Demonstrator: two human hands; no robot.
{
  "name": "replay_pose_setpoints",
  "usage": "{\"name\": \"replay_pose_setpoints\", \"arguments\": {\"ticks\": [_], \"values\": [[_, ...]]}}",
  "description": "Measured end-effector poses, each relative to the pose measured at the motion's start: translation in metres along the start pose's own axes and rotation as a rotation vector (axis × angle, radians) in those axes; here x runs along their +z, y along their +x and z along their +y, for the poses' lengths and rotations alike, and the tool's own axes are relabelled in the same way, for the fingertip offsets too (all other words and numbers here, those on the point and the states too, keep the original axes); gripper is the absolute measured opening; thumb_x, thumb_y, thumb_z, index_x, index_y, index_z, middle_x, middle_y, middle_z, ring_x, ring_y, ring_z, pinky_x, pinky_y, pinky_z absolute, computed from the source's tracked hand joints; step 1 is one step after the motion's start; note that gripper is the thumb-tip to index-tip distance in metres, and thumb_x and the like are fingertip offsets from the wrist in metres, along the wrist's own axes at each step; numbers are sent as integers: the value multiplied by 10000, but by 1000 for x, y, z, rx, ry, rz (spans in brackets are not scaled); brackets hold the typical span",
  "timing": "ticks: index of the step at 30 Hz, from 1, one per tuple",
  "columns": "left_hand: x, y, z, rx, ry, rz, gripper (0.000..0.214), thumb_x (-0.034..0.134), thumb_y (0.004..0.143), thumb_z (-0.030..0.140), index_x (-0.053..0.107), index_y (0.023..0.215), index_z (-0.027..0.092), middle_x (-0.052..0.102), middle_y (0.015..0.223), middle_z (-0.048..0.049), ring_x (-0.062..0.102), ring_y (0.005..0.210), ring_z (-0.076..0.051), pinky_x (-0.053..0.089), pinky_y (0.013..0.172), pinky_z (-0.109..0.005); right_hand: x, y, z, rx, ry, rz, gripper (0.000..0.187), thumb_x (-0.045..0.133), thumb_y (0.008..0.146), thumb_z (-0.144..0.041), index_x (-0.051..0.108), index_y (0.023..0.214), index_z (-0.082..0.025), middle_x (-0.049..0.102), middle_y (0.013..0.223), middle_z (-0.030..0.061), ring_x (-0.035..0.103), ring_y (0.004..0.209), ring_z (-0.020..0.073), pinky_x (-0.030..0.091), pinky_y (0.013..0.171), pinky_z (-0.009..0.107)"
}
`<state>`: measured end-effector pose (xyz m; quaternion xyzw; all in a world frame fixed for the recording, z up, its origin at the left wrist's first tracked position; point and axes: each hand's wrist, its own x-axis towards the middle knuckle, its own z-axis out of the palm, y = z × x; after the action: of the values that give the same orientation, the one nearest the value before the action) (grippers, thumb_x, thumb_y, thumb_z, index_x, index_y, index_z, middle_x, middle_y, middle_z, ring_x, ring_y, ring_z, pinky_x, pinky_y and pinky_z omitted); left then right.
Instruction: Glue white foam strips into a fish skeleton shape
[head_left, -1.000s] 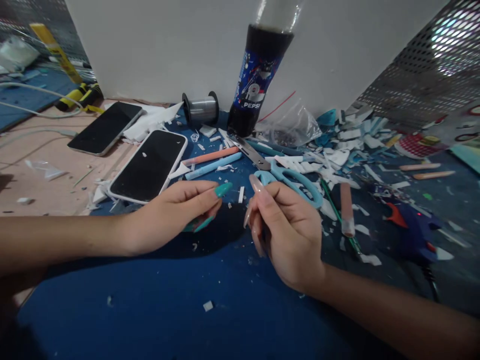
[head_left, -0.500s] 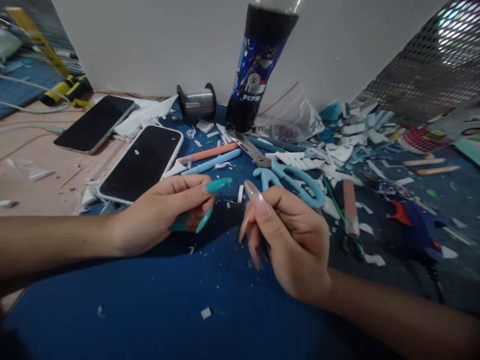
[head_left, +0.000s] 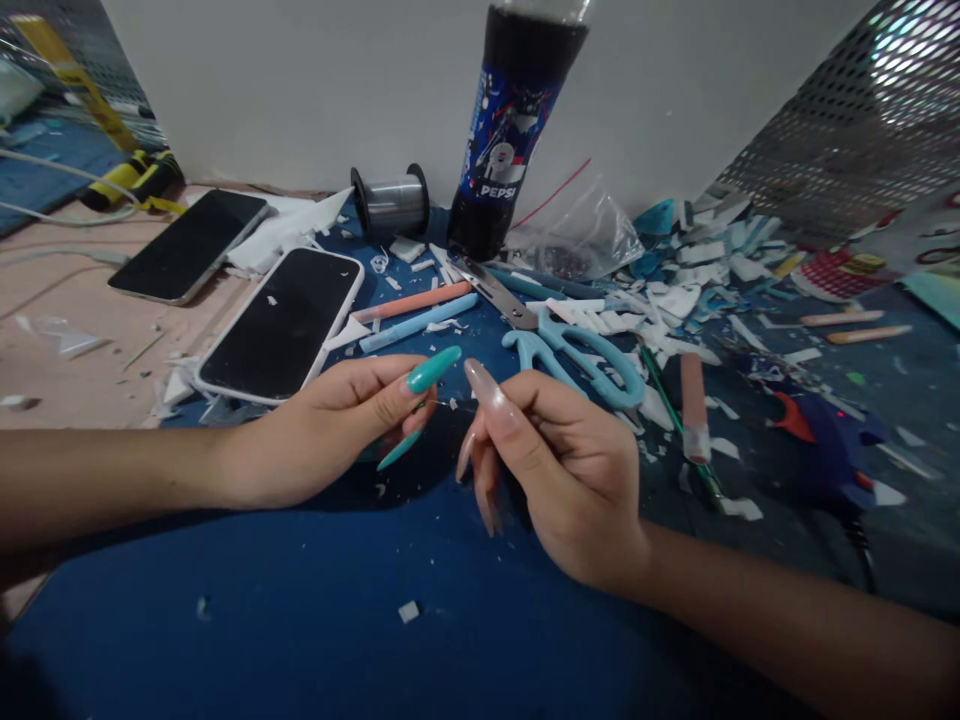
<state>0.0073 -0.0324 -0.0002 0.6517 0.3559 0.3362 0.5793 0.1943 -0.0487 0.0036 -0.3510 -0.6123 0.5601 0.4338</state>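
Observation:
My left hand, with long teal nails, is closed in a pinch of thumb against fingers. Facing it, my right hand, with long shiny beige nails, is pinched shut as well. A very thin thread runs across the small gap between them, each end vanishing into the fingers. A tiny white speck shows by the thread; whether it is on it or on the mat behind, I cannot tell. Both hands hover above the dark blue mat. Light blue scissors lie just beyond my right hand.
Behind my left hand lie a white-cased phone and another phone. A spool and a Pepsi bottle stand at the back. White and blue scraps pile up on the right, near a dark blue glue gun.
My right hand has shifted left, narrowing the gap to my left hand. The left fingers have turned slightly, and the thread between the hands now shows more clearly.

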Motion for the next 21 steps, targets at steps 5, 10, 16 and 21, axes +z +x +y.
{"name": "replay_pose_setpoints", "arguments": {"ticks": [5,10,16,21], "values": [[0,1,1,14,19,-15,337,402,979,349,449,677,207,389,540,42,331,445,-83,319,380,-209,0,-1,0,-9,17,-2,261,503,969,-288,572,725,-224,547,533,-49,522,363,58,405,336,183],[0,1,2,5,59,-13,325,377,979,335,441,684,213,383,537,45,335,435,-87,326,375,-214,-1,-1,0,11,34,-28,267,506,968,-298,574,722,-220,539,529,-51,523,363,55,421,338,176],[0,0,2,3,61,-20,335,378,985,344,448,685,212,393,544,41,331,446,-91,315,379,-220,0,-1,-1,32,67,-38,282,508,968,-309,566,709,-211,525,524,-50,514,362,50,417,344,169],[-1,-1,1,-48,-53,-35,338,448,968,376,472,686,191,396,576,46,325,481,-78,307,418,-205,0,1,1,33,94,-63,295,526,957,-328,548,690,-202,516,515,-49,514,366,54,403,342,166]]}}
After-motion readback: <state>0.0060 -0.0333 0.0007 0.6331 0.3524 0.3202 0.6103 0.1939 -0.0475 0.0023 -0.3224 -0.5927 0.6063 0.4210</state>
